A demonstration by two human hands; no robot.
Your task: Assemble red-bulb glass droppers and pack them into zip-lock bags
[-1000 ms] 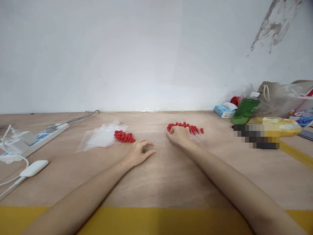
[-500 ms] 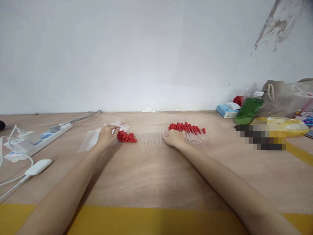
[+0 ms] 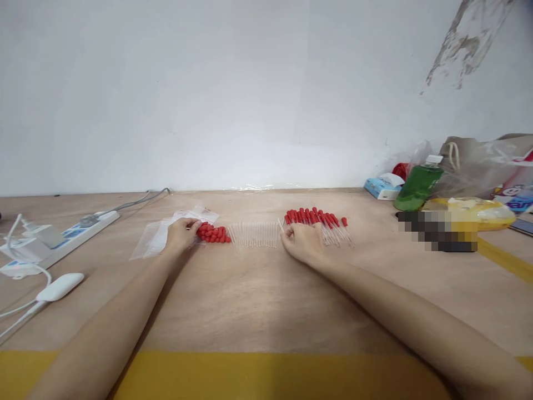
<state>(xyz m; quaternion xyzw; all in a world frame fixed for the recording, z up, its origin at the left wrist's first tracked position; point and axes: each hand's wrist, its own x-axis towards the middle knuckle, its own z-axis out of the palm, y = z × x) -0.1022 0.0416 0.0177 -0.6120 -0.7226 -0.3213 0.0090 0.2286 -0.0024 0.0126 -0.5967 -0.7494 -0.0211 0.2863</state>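
Note:
My left hand (image 3: 180,235) has thumb and fingertips closed at the left end of a pile of red rubber dropper bulbs (image 3: 215,234), seemingly pinching one of them. Clear glass dropper tubes (image 3: 255,234) lie side by side in a row to the right of the pile. A single glass tube (image 3: 281,224) stands tilted in the pinch of my right hand (image 3: 303,240), at the row's right end. Behind and beside that hand lie several droppers with red bulbs fitted (image 3: 325,216); my fingers and palm hide some of their tubes.
Clear plastic bags (image 3: 152,239) lie under and behind my left hand. At left are a power strip (image 3: 69,242) and a white charger with cables (image 3: 62,286). To the right stand a tissue pack (image 3: 383,188), a green bottle (image 3: 418,183) and a yellow packet (image 3: 478,214).
My right hand has lifted a glass tube from the row's right end and tilted it up. My left fingers have come closer together at the red bulbs.

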